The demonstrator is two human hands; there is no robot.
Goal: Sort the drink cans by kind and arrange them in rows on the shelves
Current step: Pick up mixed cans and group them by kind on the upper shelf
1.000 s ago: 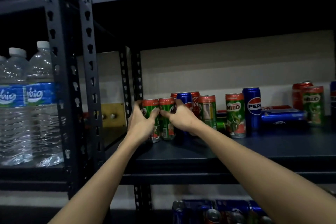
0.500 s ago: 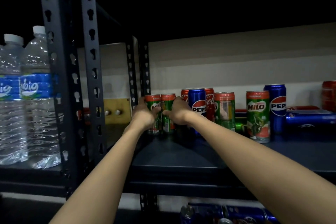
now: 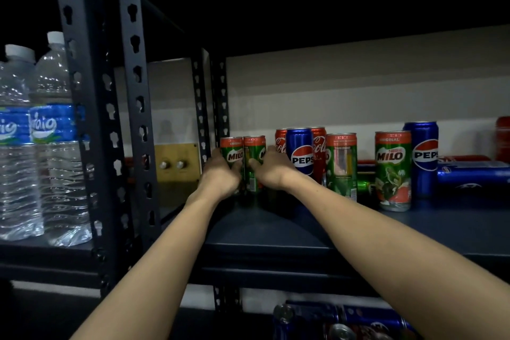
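Head view. Left hand (image 3: 220, 175) grips a green Milo can (image 3: 231, 156), thumb curled round its front; red band reads "ORIGINAL". Right hand (image 3: 271, 171) grips a second Milo can (image 3: 254, 163) just beside it. Both stand upright at the left end of the dark shelf (image 3: 276, 232). To the right: a blue Pepsi can (image 3: 300, 152) flanked by red Coca-Cola cans (image 3: 318, 152), more Milo and Pepsi upright, some lying flat. Water bottles (image 3: 52, 141), blue labels, stand in the left bay.
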